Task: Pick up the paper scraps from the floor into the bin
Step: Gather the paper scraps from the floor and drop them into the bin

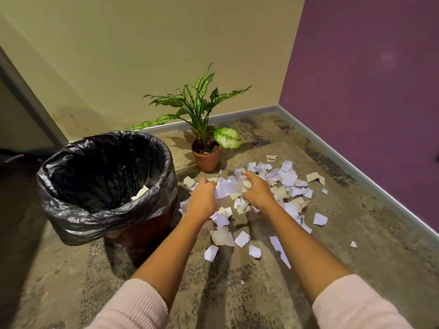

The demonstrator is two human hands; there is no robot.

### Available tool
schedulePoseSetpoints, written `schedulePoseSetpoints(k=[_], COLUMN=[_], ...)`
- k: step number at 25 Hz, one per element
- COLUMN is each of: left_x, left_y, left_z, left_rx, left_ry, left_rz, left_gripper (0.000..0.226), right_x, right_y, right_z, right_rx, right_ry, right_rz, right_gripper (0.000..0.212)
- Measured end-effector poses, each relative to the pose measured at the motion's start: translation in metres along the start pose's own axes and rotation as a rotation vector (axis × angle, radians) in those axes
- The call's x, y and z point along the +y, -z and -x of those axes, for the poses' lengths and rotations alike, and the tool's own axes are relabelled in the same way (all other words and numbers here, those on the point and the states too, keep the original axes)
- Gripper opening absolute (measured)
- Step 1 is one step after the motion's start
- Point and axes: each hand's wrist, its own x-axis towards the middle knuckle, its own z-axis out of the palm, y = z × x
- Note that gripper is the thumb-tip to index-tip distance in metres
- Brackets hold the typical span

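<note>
Several white and beige paper scraps (288, 179) lie scattered on the concrete floor right of the bin. My left hand (202, 198) and my right hand (257, 189) press together around a bunch of scraps (229, 188), fingers curled on the paper. The bin (71, 207), lined with a black plastic bag, stands to the left of my hands, and a few scraps (140, 193) lie inside it.
A potted plant (206, 157) in a terracotta pot stands just behind the pile, near the beige wall. A purple wall (370, 91) with a grey skirting runs along the right. Loose scraps (242, 239) lie on the floor between my forearms.
</note>
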Motion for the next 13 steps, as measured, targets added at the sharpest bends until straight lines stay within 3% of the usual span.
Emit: schedulePoseSetpoints(k=[5, 13], left_x=[0.024, 0.02], left_y=[0.053, 0.122], left_z=[-0.013, -0.024], left_rx=[0.134, 0.254], left_ry=[-0.058, -0.041], left_rz=[0.072, 0.083], left_gripper=[0.029, 0.034], right_x=[-0.034, -0.094], right_y=[0.04, 0.059], right_z=[-0.002, -0.007], right_rx=[0.085, 0.161], right_ry=[0.064, 0.124], right_rz=[-0.045, -0.132], right_gripper=[0.045, 0.045])
